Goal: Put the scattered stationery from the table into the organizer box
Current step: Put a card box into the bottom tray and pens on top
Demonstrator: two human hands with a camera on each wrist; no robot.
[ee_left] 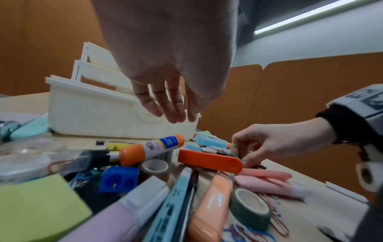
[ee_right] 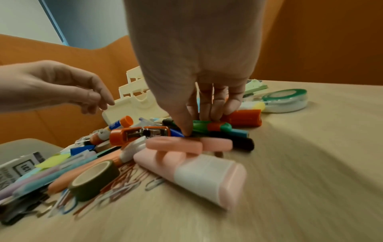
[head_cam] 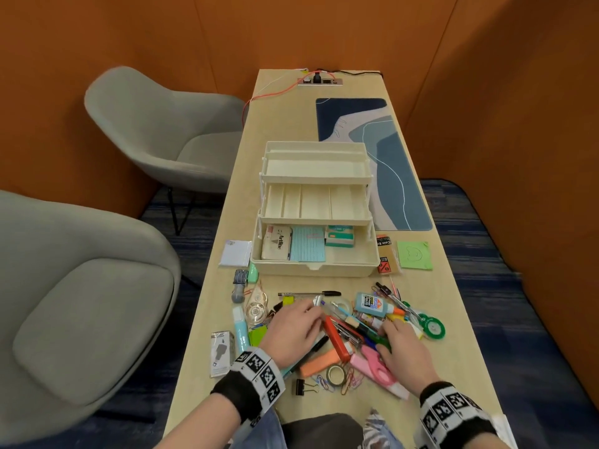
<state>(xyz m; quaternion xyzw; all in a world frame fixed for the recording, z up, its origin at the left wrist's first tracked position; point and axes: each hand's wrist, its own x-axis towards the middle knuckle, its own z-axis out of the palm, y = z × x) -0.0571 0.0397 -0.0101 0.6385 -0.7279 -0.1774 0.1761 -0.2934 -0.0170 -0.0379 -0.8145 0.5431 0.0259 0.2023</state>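
- We see the organizer box (head_cam: 313, 264) at the table's (head_cam: 453, 319) middle, tiers folded back and open; its bottom bin holds a few packets, with bare floor at its right end.
- Toward 6 o'clock from the box lies the scattered stationery heap (head_cam: 343, 325), reaching close to the table's near edge.
- Our left hand (head_cam: 293, 332) hovers over the heap's 9 o'clock side, fingers loose, gripping nothing.
- Our right hand (head_cam: 403, 346) is at the 3 o'clock side; thumb and fingers pinch a green marker (ee_right: 209, 126) among the pens.
- Pink scissors (head_cam: 377, 367) lie just below it.
- Bare tabletop runs along the right edge.
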